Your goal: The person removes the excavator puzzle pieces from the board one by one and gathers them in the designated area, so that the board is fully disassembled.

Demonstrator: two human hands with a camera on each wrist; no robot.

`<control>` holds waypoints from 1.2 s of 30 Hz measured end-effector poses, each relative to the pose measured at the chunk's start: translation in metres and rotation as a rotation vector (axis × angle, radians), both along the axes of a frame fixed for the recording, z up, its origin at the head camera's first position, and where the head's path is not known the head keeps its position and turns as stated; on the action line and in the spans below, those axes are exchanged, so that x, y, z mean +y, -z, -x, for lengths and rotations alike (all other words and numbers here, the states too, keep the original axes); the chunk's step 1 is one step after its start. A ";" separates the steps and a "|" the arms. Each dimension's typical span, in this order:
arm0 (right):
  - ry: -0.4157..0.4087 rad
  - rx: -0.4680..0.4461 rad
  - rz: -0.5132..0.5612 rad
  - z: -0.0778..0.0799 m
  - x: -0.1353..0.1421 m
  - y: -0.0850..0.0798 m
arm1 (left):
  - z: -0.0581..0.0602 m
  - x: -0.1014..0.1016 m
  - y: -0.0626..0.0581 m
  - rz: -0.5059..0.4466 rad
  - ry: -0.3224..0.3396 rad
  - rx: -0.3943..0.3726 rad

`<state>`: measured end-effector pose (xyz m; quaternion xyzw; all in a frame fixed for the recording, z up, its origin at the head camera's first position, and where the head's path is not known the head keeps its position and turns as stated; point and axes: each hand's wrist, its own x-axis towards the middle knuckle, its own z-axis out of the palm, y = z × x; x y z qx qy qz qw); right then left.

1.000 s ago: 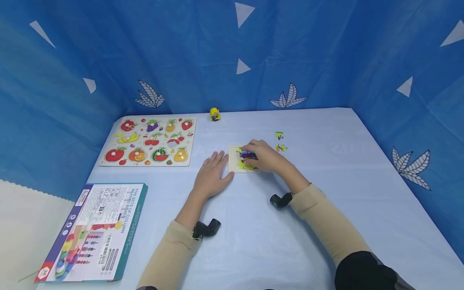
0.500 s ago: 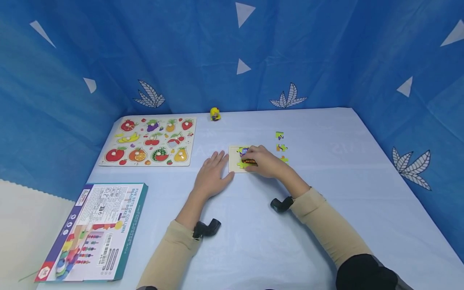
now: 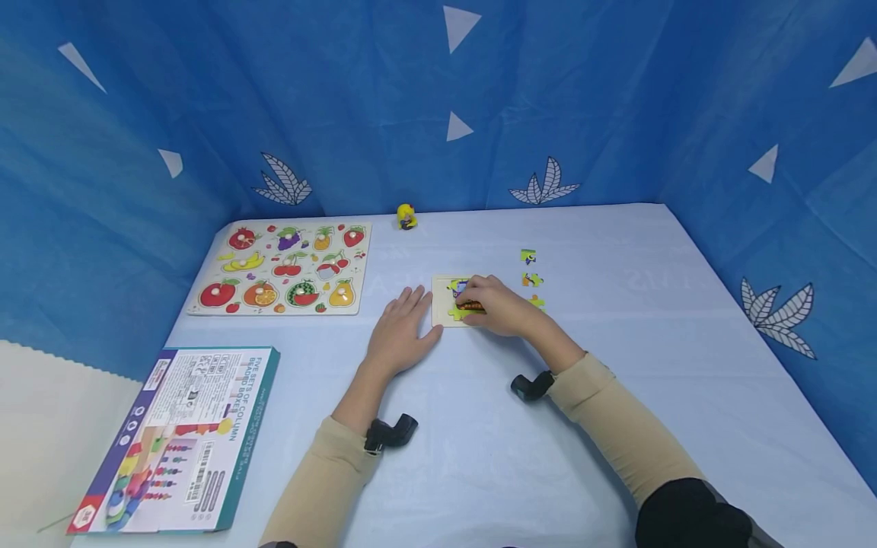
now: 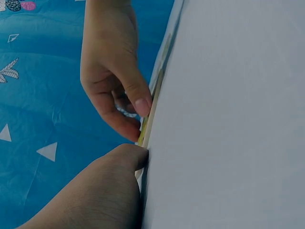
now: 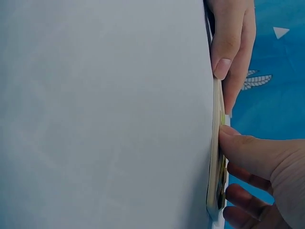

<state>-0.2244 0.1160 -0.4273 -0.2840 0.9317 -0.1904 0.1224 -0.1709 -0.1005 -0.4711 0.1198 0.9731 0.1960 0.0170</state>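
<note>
A small wooden jigsaw board [image 3: 441, 306] lies on the table in the head view, with yellow-green and purple picture pieces in it. My right hand [image 3: 505, 307] bends over its right part, and thumb and fingers pinch a brown-and-orange puzzle piece [image 3: 469, 306] low over the picture. Much of the board's right side is hidden under this hand. My left hand [image 3: 400, 332] lies flat with fingers extended, its thumb at the board's lower left corner. In the right wrist view the right thumb [image 5: 248, 151] touches the board's near side.
Several loose puzzle pieces [image 3: 531, 280] lie in a column right of the board. A fruit peg puzzle [image 3: 308, 266] is at the back left, a toy box [image 3: 192, 434] at the front left. A small yellow figure [image 3: 406, 217] stands at the table's back edge.
My right hand has shifted slightly toward me over the board, uncovering a third loose piece beside it. The brown-and-orange piece now shows between its fingers. My left hand has stayed put.
</note>
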 end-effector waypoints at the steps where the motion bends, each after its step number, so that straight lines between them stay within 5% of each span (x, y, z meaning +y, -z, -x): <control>1: 0.002 -0.004 0.006 0.000 0.000 0.000 | 0.000 0.000 0.000 0.001 0.001 -0.001; 36: -0.014 -0.130 0.056 0.009 0.000 0.002 | 0.000 0.000 0.002 0.005 -0.006 -0.007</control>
